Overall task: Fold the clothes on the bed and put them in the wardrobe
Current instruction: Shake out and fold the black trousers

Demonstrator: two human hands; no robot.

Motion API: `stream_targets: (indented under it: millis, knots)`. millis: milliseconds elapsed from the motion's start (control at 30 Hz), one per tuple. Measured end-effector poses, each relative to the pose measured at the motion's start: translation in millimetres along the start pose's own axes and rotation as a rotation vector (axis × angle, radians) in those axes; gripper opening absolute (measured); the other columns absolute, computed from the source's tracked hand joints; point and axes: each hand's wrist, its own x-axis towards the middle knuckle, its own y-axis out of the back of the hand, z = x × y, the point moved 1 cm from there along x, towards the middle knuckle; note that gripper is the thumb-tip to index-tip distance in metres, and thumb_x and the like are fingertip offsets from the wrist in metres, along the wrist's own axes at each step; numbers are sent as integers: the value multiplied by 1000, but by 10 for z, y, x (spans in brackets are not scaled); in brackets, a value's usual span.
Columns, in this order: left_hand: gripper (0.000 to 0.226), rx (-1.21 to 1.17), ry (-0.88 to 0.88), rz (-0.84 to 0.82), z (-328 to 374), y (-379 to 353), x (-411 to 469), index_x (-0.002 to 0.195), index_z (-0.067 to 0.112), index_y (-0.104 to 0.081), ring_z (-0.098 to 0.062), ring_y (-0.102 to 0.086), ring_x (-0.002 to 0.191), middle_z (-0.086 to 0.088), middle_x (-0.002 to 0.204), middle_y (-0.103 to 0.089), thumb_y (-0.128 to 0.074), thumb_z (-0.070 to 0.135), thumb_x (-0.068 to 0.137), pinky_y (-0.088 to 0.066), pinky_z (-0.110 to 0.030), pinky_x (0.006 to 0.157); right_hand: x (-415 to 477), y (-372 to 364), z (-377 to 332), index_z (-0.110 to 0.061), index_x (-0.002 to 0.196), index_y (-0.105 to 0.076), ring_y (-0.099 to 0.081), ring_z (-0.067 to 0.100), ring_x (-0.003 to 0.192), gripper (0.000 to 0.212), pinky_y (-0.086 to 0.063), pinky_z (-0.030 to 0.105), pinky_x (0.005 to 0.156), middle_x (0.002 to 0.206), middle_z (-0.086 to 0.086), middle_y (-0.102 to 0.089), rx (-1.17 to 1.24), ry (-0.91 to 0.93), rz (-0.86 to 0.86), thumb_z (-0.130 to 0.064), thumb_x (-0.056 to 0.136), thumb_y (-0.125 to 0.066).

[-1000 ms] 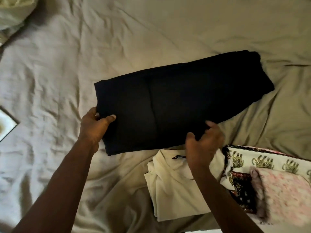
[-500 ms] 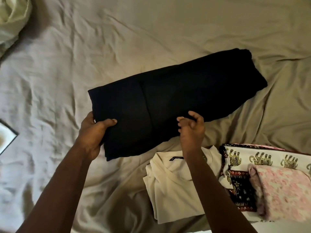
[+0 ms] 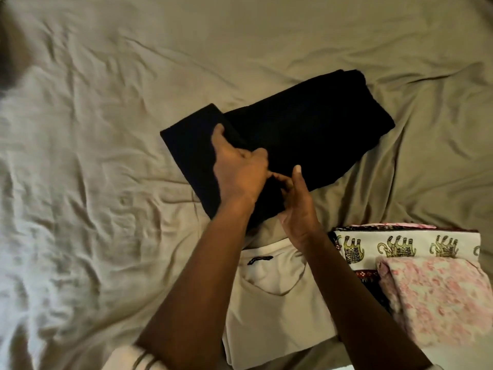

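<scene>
A black garment point(image 3: 314, 134) lies folded on the bed sheet point(image 3: 106, 129), with its left end turned over towards the right. My left hand point(image 3: 237, 169) grips that turned-over left part, thumb spread on top of the cloth. My right hand point(image 3: 296, 204) is at the garment's near edge, fingers curled and pinching the black cloth just beside my left hand. Near me lie a folded cream shirt point(image 3: 274, 303), a folded elephant-print cloth point(image 3: 400, 244) and a folded pink floral cloth point(image 3: 437, 295).
The wrinkled beige bed sheet stretches wide to the left and far side. The folded clothes sit in a row along the near right.
My left hand has carried the garment's left end over to the right, meeting my right hand. The camera view has shifted so the garment sits further right.
</scene>
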Motion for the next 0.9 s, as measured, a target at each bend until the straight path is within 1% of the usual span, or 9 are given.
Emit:
stream_targets:
  millis: [67,133,200,300,367,533,667,800,900]
  knots:
    - [86,-44,27,-139,-40,-195,8,162,30,-20,-7,-69,66,1,81,-65,-68,7,94,-61,-26,72,-40,31,-64,-16,137,-62,-60,25,132,55,-44,46,115,136,12,-67,54,60,-94,-51,110,-30]
    - [70,-18,18,-182,-80,-215,11,157,27,-34,-3,-68,71,5,86,-67,-69,17,97,-58,-23,73,-54,29,-119,-20,131,-65,-63,23,128,35,-49,43,111,133,10,-69,21,69,-116,-36,110,-41]
    - [51,112,-78,29,-169,-52,54,143,27,-53,2,-66,77,9,91,-69,-72,27,96,-56,-20,77,2,80,-114,-15,123,-69,-70,23,115,22,-54,45,105,121,12,-74,-110,92,53,-13,103,-60]
    - [56,169,-47,339,-430,412,190,135,27,-56,-5,-66,96,3,112,-66,-77,39,85,-55,-31,95,43,200,-87,-7,124,-68,-71,18,108,31,-59,25,88,114,6,-74,-127,202,226,5,96,-61]
    - [71,213,79,304,-575,596,247,137,27,-52,-15,-65,109,1,121,-63,-81,48,76,-55,-41,101,57,268,-52,-8,127,-68,-69,14,114,33,-57,22,91,119,3,-72,-137,255,238,4,97,-61]
    - [81,132,198,231,-603,547,335,143,22,-45,-22,-64,120,-3,135,-62,-91,24,76,-55,-43,105,66,311,96,-33,142,-55,-53,7,123,49,-48,27,99,136,-6,-53,-818,301,472,-25,96,-69]
    - [70,22,229,192,-352,497,315,140,19,-52,-26,-69,110,-5,125,-68,-81,9,77,-60,-50,93,14,298,21,-31,141,-59,-46,11,120,45,-44,30,98,136,-4,-48,-1217,708,385,-37,97,-64]
    - [73,-95,106,193,158,351,75,137,20,-55,-23,-73,102,-4,117,-71,-78,7,70,-64,-42,83,54,192,2,-27,139,-64,-50,8,131,49,-43,31,111,140,-12,-57,-935,583,6,-52,101,-46]
    - [70,-96,-54,204,531,-103,-76,140,20,-50,-9,-74,84,3,98,-71,-76,3,78,-62,-27,72,95,175,-256,-19,128,-69,-65,3,119,47,-51,24,101,121,-10,-73,-427,297,-87,-52,104,-46]
